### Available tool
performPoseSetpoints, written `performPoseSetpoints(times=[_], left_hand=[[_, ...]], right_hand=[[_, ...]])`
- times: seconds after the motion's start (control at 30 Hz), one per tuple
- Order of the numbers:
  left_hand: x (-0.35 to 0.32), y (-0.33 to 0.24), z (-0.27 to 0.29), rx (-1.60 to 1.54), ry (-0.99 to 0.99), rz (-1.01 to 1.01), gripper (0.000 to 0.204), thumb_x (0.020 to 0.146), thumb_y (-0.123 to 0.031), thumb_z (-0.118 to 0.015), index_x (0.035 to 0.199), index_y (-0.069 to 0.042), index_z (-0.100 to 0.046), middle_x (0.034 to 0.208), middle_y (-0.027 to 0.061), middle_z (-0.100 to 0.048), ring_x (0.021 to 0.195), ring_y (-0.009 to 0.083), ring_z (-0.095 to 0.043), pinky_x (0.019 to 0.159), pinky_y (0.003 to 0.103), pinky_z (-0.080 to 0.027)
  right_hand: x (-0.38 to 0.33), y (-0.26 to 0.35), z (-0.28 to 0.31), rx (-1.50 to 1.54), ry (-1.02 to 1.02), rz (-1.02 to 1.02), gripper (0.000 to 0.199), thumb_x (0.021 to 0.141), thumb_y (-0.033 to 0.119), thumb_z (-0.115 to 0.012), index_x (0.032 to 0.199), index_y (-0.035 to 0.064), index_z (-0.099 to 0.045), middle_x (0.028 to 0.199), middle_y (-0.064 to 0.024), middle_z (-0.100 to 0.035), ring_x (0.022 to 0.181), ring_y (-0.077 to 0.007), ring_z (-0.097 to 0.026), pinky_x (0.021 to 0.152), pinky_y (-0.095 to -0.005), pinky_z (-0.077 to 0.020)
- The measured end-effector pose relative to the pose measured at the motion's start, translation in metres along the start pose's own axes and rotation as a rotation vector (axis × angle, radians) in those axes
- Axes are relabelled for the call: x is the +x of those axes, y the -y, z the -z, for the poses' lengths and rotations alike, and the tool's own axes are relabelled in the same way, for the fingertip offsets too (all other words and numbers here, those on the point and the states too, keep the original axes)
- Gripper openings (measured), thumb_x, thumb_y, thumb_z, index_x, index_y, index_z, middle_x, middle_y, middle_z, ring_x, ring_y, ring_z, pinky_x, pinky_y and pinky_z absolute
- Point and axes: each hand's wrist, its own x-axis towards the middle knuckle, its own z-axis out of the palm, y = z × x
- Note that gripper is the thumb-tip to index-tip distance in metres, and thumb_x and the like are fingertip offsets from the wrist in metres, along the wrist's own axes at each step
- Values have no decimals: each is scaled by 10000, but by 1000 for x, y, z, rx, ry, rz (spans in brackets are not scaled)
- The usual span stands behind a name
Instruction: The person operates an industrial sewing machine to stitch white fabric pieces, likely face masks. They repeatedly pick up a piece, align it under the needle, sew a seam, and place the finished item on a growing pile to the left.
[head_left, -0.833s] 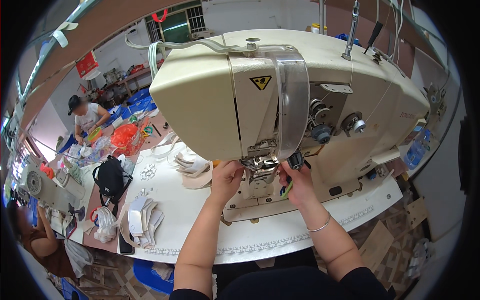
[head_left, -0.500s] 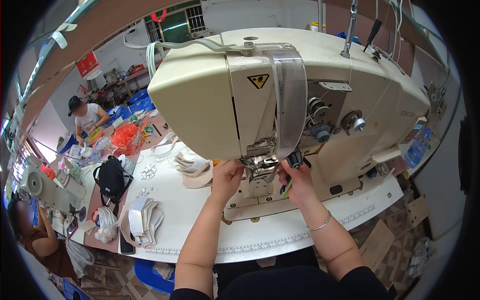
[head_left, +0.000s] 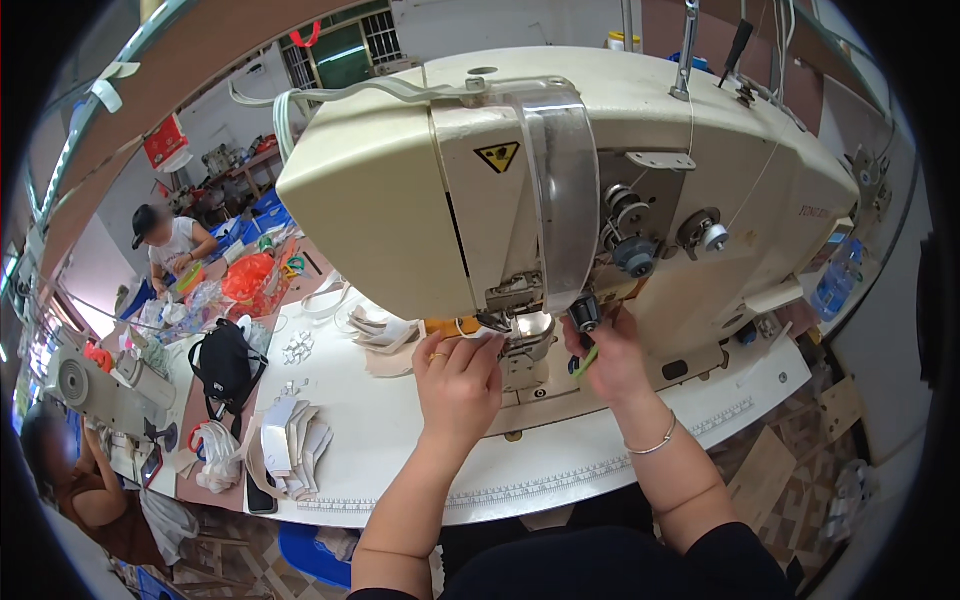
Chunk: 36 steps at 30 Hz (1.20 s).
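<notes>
A cream industrial sewing machine (head_left: 375,200) stands before me, its needle area (head_left: 520,325) low at the front of the head. My left hand (head_left: 458,390) is just left of that area, back upward, fingers bent and close together. A small bit of white material (head_left: 466,326) shows by its fingertips; the hand hides what they hold. To the right of the needle, my right hand (head_left: 618,362) is closed around a small tool with a green handle (head_left: 586,361), its far end hidden. Its fingers are beside a black knob (head_left: 585,312) on the machine.
Left on the white table (head_left: 370,475) lie stacked pale fabric pieces (head_left: 292,445), more fabric pieces (head_left: 380,330) and small white bits (head_left: 298,347). Beyond are a black backpack (head_left: 228,365) and two people at work. A ruler strip (head_left: 560,485) follows the front edge.
My left hand has shifted right and turned its back up, nearer the needle area. My right hand has moved slightly right, still with the green-handled tool. The whole view has shifted a little.
</notes>
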Motion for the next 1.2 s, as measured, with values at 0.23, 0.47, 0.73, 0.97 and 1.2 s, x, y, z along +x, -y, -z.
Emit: performPoseSetpoints(times=[0.23, 0.47, 0.73, 0.97, 1.2], left_hand=[[-5, -9, -4, 52, -15, 62, 232, 626, -48, -600, 854, -75, -637, 772, 6, -592, 759, 157, -536, 848, 386, -334], [-6, -8, -10, -61, -41, 117, 227, 634, -55, -607, 860, -55, -618, 836, 31, -588, 777, 190, -530, 813, 366, -337], [-9, -8, -12, -272, -40, 205, 183, 683, -70, -607, 862, -31, -607, 874, 68, -571, 834, 210, -516, 771, 326, -381], [-11, 45, -32, -1411, 297, 1094, 300, 826, -150, -570, 1079, -22, -473, 918, 66, -561, 813, 148, -555, 688, 250, -454], [-17, 9, -7, -1818, 182, 1317, 182, 817, -62, -562, 985, -44, -494, 964, 67, -560, 894, 157, -566, 774, 301, -502]], right_hand=[[-1, -6, 0, -45, -39, -28, 104, 808, 116, -523, 838, 17, -517, 764, -76, -567, 578, -100, -474, 491, -224, -345], [-6, -16, -3, -38, -47, -94, 151, 844, 192, -563, 857, 43, -544, 695, 3, -530, 531, -32, -404, 460, -172, -312], [-8, -19, 6, -60, -61, -84, 153, 844, 193, -566, 835, 40, -565, 696, -2, -556, 508, -27, -393, 450, -173, -306], [-9, -10, -4, -239, -106, 126, 113, 835, 143, -579, 862, 44, -530, 748, 10, -541, 595, -31, -425, 532, -172, -350], [-7, -4, -12, -403, -212, 357, 150, 812, 103, -601, 874, 46, -478, 760, 23, -505, 624, -42, -436, 563, -188, -370]])
